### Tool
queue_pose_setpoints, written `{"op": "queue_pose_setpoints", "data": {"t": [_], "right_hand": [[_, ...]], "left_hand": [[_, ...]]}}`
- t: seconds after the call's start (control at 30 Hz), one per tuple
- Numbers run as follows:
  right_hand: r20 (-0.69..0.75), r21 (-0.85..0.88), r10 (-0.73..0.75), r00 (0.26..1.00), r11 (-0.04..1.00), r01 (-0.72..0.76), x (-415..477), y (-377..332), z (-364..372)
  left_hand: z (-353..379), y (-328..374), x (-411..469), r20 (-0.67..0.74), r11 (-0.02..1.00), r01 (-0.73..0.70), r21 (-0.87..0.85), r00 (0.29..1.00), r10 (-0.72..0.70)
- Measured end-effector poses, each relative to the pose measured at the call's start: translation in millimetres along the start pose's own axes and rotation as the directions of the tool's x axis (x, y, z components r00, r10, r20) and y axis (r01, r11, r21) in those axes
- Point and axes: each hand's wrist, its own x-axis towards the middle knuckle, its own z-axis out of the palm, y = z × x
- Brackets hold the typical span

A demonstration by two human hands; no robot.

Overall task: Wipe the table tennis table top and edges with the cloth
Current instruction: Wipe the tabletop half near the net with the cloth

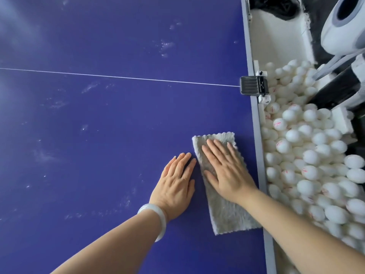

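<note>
Because the right hand [227, 171] lies flat on the cloth [229, 215] with its fingers straight and slightly spread, it seems placed to press the folded strip down and push it along. The left hand [175, 184] rests palm-down on the bare table top [98, 135] just beside the cloth, fingers straight and close together, probably as a brace. The cloth is a pale grey, fluffy strip with a wavy hem, lying on the blue surface near the grey edge [256, 119], and pale smudges [166, 46] farther off suggest much is not yet wiped.

Head view, steeply down, close over table top [98, 125]
</note>
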Motion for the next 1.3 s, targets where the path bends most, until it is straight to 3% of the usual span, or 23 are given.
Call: {"op": "queue_pose_setpoints", "data": {"t": [0.07, 0.17, 0.23, 0.37, 0.47, 0.57, 0.67, 0.8, 0.93, 1.0, 1.1, 1.17, 1.23, 1.3], "right_hand": [[0.010, -0.035, 0.021, 1.000, 0.999, -0.021, 19, 24, -9], [0.011, -0.047, 0.386, 0.922, 0.922, -0.385, 63, 37, -18], [0.006, -0.010, 0.532, 0.847, 0.847, -0.532, 67, 12, -14], [-0.075, 0.047, 0.394, 0.916, 0.919, -0.391, -28, -65, 6], [-0.041, 0.039, 0.288, 0.957, 0.957, -0.286, -78, -64, 11], [-0.055, -0.016, 0.385, 0.921, 0.922, -0.387, -49, -39, 2], [-0.026, -0.030, 0.557, 0.830, 0.829, -0.558, -7, -20, -6], [-0.034, -0.021, 0.622, 0.782, 0.782, -0.623, -11, -47, -5], [-0.043, 0.009, 0.456, 0.889, 0.890, -0.456, -82, -129, 11], [-0.003, -0.001, 0.362, 0.932, 0.932, -0.362, -101, -130, 13], [0.007, -0.036, 0.365, 0.931, 0.931, -0.364, -87, -115, 10], [0.011, -0.031, 0.392, 0.920, 0.920, -0.391, -69, -106, 6], [0.035, -0.071, 0.449, 0.893, 0.892, -0.446, -54, -96, 3], [0.046, -0.061, 0.519, 0.854, 0.855, -0.516, -48, -98, 2]], "left_hand": [[1, -2, 0, 0.006, 1.000, 0.004, 0.011, 1.000, -0.004], [0, -1, 0, -0.007, 1.000, 0.014, 0.014, 1.000, -0.014], [1, -1, 0, -0.020, 1.000, 0.003, -0.013, 1.000, -0.003], [2, -2, 0, -0.034, 0.999, 0.001, -0.050, 0.999, -0.003], [2, -3, -1, -0.030, 0.999, -0.007, -0.044, 1.000, 0.006], [4, -3, -1, -0.039, 1.000, -0.012, -0.028, 0.999, 0.011], [4, -4, -2, -0.066, 1.000, -0.027, 0.001, 0.997, 0.027], [5, -4, -5, -0.069, 0.999, -0.036, 0.005, 0.997, 0.037], [-4, 0, -8, -0.035, 0.998, -0.059, -0.003, 0.998, 0.059], [-14, 3, -28, -0.037, 0.993, -0.115, -0.017, 0.993, 0.114], [-17, -2, -95, -0.006, 0.980, -0.197, -0.003, 0.980, 0.197], [-17, -18, -145, -0.027, 0.990, -0.138, 0.029, 0.990, 0.138], [-19, -40, -179, -0.071, 0.995, 0.043, 0.093, 0.997, -0.037], [-26, -61, -194, -0.109, 0.955, 0.267, 0.130, 0.961, -0.254]]}}
